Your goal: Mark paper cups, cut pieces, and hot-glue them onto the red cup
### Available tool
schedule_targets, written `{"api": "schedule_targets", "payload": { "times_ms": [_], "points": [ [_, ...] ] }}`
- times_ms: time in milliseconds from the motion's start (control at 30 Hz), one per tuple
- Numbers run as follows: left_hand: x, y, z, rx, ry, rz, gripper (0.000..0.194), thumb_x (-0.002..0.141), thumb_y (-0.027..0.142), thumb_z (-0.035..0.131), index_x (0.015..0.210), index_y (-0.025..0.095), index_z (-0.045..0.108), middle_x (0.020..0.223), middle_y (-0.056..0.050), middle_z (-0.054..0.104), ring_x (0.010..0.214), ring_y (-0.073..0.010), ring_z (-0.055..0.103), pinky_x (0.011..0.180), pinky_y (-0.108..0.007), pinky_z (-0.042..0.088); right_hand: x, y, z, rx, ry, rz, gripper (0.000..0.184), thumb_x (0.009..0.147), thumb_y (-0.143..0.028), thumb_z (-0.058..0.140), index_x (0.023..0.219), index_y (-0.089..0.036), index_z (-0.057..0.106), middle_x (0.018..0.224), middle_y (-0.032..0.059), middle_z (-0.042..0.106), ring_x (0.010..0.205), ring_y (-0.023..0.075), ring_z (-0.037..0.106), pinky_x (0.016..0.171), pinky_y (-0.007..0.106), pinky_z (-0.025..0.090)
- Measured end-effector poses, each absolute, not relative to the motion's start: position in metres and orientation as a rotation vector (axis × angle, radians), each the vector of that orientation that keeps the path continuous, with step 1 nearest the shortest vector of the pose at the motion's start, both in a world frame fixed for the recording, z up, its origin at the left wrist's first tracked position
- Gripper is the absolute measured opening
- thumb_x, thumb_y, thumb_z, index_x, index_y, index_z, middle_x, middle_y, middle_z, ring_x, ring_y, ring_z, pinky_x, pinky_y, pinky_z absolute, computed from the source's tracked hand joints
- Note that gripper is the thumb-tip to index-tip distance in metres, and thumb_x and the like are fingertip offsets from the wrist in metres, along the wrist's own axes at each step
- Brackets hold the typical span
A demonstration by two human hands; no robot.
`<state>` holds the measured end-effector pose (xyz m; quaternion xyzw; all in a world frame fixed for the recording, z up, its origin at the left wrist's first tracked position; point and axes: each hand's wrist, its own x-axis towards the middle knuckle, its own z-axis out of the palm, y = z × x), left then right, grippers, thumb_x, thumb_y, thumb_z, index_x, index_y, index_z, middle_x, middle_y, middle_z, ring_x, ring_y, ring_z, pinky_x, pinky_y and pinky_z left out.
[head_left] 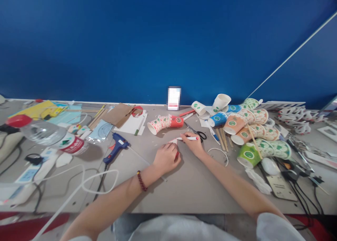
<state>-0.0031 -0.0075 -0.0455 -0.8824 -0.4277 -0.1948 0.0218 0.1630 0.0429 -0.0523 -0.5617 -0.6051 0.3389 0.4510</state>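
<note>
My right hand pinches a white marker with a red end, its tip pointing left. Close beside it, my left hand is curled over a small red-and-white piece. Most of that piece is hidden under the fingers, so its kind is unclear. The marker's tip is at the piece's white edge; whether they touch I cannot tell. Just beyond both hands lies a joined pair of red patterned paper cups. A pair of black-handled scissors rests right of the marker.
Left are a blue glue gun, a water bottle, a power strip and brown cardboard. Several patterned paper cups and wooden sticks lie right. A blurred phone-like screen stands by the blue wall.
</note>
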Motion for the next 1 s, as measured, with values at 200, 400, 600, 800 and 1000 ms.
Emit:
{"api": "schedule_targets", "payload": {
  "times_ms": [200,400,600,800,1000],
  "points": [
    [-0.0028,-0.0078,-0.0458,-2.729,-1.331,-0.602,0.018,0.085,0.027,0.049,0.076,0.017,0.061,0.088,-0.008,0.066,0.086,-0.0207,0.061,0.071,-0.034,0.048,0.1631,0.0430,-0.0517,-1.436,-1.502,0.812,0.031,0.075,-0.039,0.053,0.052,-0.019,0.054,0.053,0.0005,0.057,0.052,0.0138,0.049,0.055,0.026,0.039],
    [-0.0030,-0.0082,-0.0438,-2.738,-1.340,-0.580,0.018,0.085,0.027,0.049,0.077,0.017,0.061,0.086,-0.008,0.065,0.085,-0.0210,0.060,0.071,-0.035,0.047,0.1638,0.0433,-0.0519,-1.458,-1.505,0.801,0.027,0.074,-0.036,0.053,0.052,-0.019,0.054,0.051,-0.0007,0.054,0.052,0.0139,0.048,0.055,0.026,0.039],
    [-0.0029,-0.0075,-0.0471,-2.744,-1.333,-0.572,0.017,0.084,0.027,0.049,0.078,0.017,0.062,0.087,-0.008,0.063,0.087,-0.0221,0.059,0.072,-0.035,0.047,0.1663,0.0433,-0.0554,-1.386,-1.464,0.838,0.031,0.079,-0.039,0.052,0.055,-0.019,0.055,0.051,-0.0007,0.055,0.052,0.0141,0.051,0.053,0.026,0.040],
    [-0.0033,-0.0071,-0.0451,-2.742,-1.379,-0.570,0.016,0.084,0.026,0.049,0.077,0.017,0.061,0.087,-0.008,0.060,0.076,-0.0204,0.058,0.070,-0.035,0.048,0.1660,0.0400,-0.0530,-1.301,-1.484,0.861,0.029,0.083,-0.043,0.052,0.071,-0.018,0.060,0.066,0.0026,0.064,0.061,0.0165,0.059,0.057,0.027,0.046],
    [-0.0028,-0.0048,-0.0438,-2.777,-1.296,-0.636,0.014,0.084,0.024,0.049,0.082,0.017,0.061,0.090,-0.009,0.060,0.090,-0.0233,0.058,0.077,-0.036,0.048,0.1614,0.0359,-0.0468,-1.285,-1.623,0.707,0.024,0.084,-0.038,0.050,0.077,-0.018,0.062,0.075,0.0043,0.067,0.069,0.0171,0.060,0.068,0.029,0.049]
  ]
}}
